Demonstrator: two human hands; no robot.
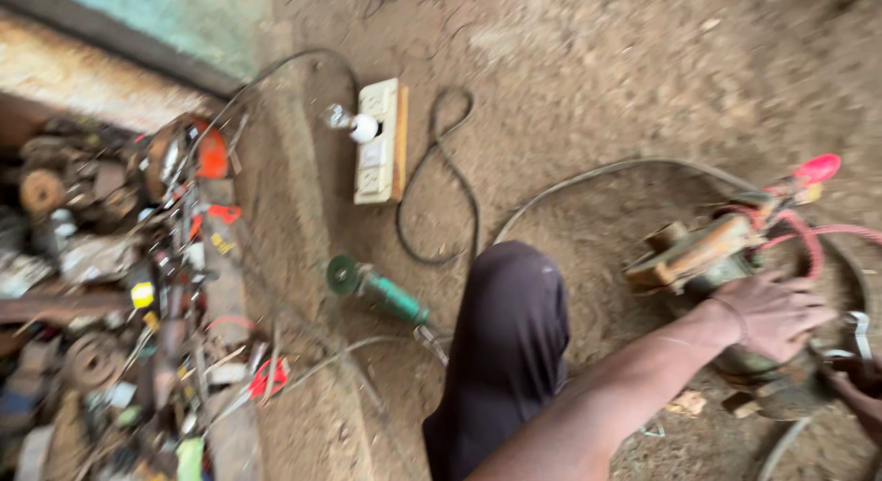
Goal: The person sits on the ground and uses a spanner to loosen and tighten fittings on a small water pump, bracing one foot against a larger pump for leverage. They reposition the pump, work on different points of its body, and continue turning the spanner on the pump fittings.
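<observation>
The rusty motor-like machine (726,288) sits on the dirt floor (597,95) at about 3 o'clock in the view, with red wires (808,237) looping off its top and a pink-tipped piece (816,169) sticking out above. The left hand (770,314) lies flat over its body, fingers spread and pressing down rather than curled around anything. The right hand (859,375) comes in at 4 o'clock, half cut off by the edge, touching the machine's lower side; I cannot tell whether it is clamped on something. A dark-trousered knee (510,334) rises at 6 o'clock. Just beyond it, toward 8 o'clock, lies 1 green angle grinder (381,293). At 12 o'clock there is a white switchboard (378,141) with a bulb (349,123), and a black cable (441,178) looped beside it. At 9 o'clock a heap of tools and scrap parts (119,288) fills the left side.
</observation>
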